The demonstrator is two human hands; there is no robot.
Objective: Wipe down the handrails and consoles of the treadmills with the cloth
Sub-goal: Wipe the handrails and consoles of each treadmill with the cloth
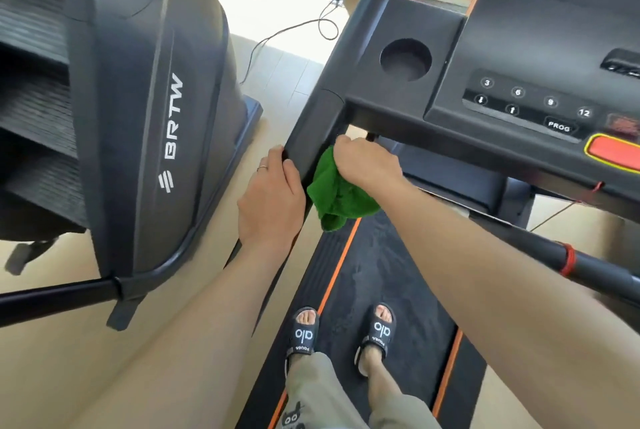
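Head view: you're standing on the treadmill belt [381, 276] in slides, working the left side of this machine. Largest first: the console [540, 58] with its cup holder [406, 59], keypad and orange-red stop button [614, 153] shows no cloth on it right now, and I can't tell from surface sheen whether it's been wiped. My read is it's still to do. The right handrail [588, 264], the one with the red band, sits under your right forearm, also untouched at this moment. The left handrail [311, 137] is where the work is: your left hand [272, 198] wraps its outer edge, fingers curled over the top, steadying. Your right hand [365, 165] is closed in a fist around the green cloth [337, 194], pushing it against the inner face of that rail just below the console corner. The cloth is bunched, thick terry-looking, bright green, with a loose tail hanging down toward the belt. It looks dry enough, no drips visible. The BRTW machine [152, 110] on your left looks like a different machine; its state is unknown. Estimate: early to mid task, one rail in progress, console and right rail left here.
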